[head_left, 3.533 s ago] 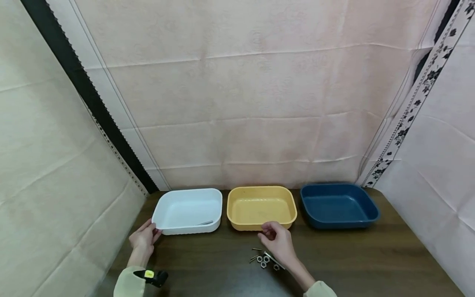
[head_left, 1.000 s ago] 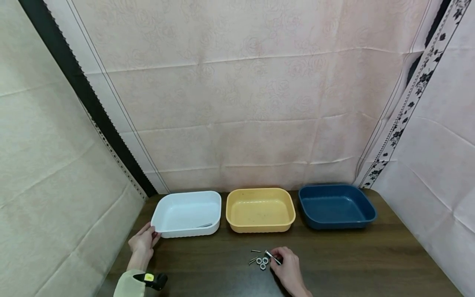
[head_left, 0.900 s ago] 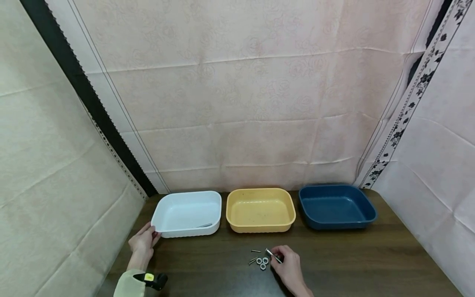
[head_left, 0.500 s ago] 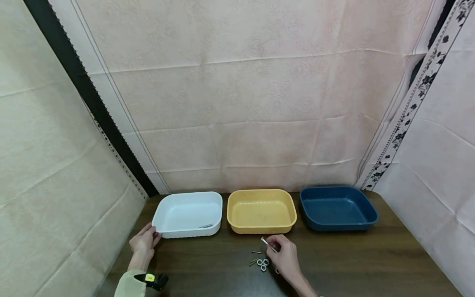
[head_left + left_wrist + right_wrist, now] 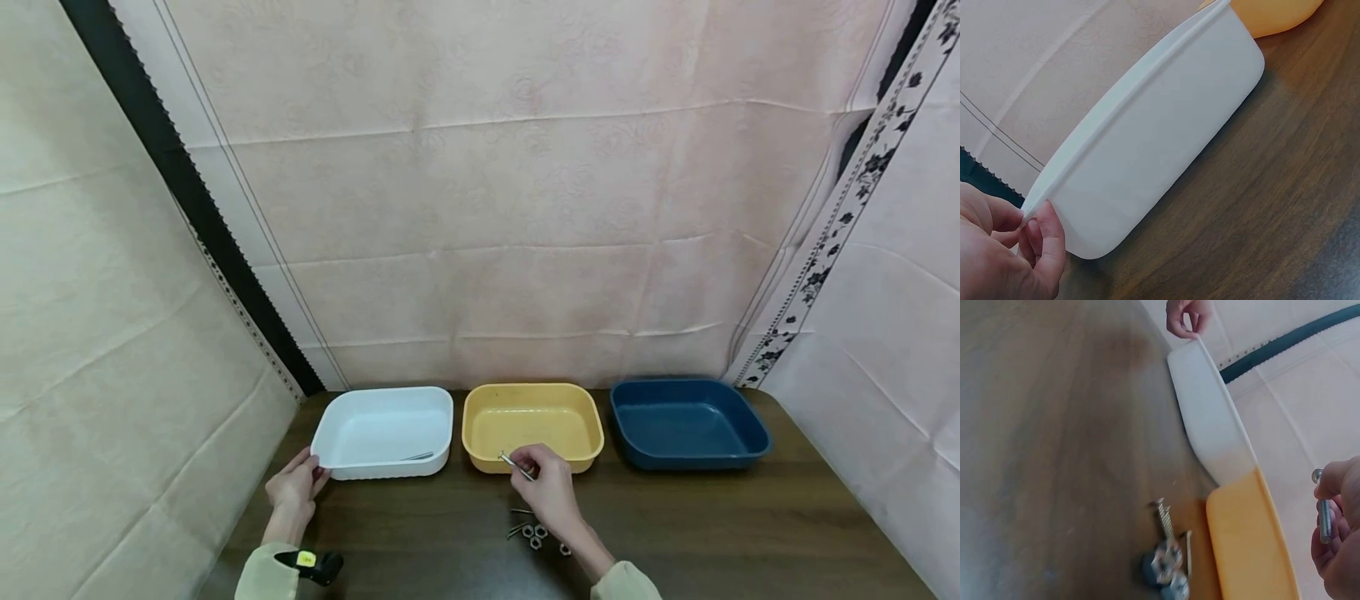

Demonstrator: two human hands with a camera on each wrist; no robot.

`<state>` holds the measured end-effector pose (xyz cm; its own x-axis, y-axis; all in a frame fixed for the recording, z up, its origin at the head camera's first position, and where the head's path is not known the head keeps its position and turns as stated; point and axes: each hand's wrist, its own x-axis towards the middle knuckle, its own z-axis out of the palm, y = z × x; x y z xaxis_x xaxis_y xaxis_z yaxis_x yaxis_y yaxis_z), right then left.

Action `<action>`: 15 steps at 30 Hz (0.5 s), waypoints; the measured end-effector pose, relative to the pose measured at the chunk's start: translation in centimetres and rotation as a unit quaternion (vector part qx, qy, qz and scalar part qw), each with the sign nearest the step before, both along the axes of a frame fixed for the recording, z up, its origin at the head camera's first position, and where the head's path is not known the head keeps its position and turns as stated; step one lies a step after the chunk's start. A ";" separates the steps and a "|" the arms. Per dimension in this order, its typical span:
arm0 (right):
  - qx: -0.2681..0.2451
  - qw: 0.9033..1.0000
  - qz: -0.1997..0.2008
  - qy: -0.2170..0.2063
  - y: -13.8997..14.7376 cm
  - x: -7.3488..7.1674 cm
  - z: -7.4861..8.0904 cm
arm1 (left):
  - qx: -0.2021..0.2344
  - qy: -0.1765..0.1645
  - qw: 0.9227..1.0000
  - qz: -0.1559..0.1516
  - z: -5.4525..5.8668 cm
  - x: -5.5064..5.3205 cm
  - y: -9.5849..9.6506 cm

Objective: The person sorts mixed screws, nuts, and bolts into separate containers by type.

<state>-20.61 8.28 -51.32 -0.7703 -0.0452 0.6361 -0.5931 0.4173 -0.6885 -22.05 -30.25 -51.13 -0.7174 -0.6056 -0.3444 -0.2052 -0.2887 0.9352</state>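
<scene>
My right hand (image 5: 549, 492) pinches a silver bolt (image 5: 1325, 519) with a threaded shaft and round head. In the head view it is raised off the table, overlapping the front wall of the yellow tray (image 5: 532, 417). With thumb and fingers, my left hand (image 5: 1016, 250) pinches the near left corner of the white tray's rim (image 5: 1147, 137). Thin metal pieces (image 5: 418, 457) lie inside that white tray. Below my right hand, several steel nuts (image 5: 536, 543) and a few small screws (image 5: 517, 528) lie loose on the table; my right forearm passes close by them.
A dark blue tray (image 5: 690, 425) stands at the right end of the row, beside the yellow one. Pale cloth (image 5: 487, 208) hangs behind the brown wooden table (image 5: 420, 542) and on both sides. A black strap (image 5: 311, 562) is around my left wrist.
My right hand, empty at first, has taken the bolt from the pile and carried it up and leftward to the yellow tray's front. My left hand keeps its hold on the white rim.
</scene>
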 end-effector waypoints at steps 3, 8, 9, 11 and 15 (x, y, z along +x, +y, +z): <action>0.007 1.000 0.017 -0.004 -1.0 -0.6 0.5 | -0.002 0.000 1.000 -0.001 0.1 0.2 0.1; 0.011 1.000 0.029 0.002 -2.8 -1.7 1.2 | 0.000 -0.003 1.000 -0.001 0.1 0.3 0.0; 0.012 0.999 0.031 0.004 -3.2 -1.9 1.3 | 0.001 -0.004 1.000 -0.002 0.1 0.3 0.0; 0.013 0.999 0.038 0.001 -4.0 -2.4 1.8 | 0.002 -0.006 1.000 0.001 0.2 0.3 0.0; 0.014 0.999 0.052 0.007 -5.6 -3.4 2.4 | 0.003 0.001 1.000 0.004 0.3 0.2 0.1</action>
<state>-23.97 2.69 -48.90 -0.7521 -0.1425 0.6435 -0.6432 0.3716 -0.6695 -21.83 -30.16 -50.79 -0.7134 -0.6093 -0.3460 -0.2005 -0.2957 0.9340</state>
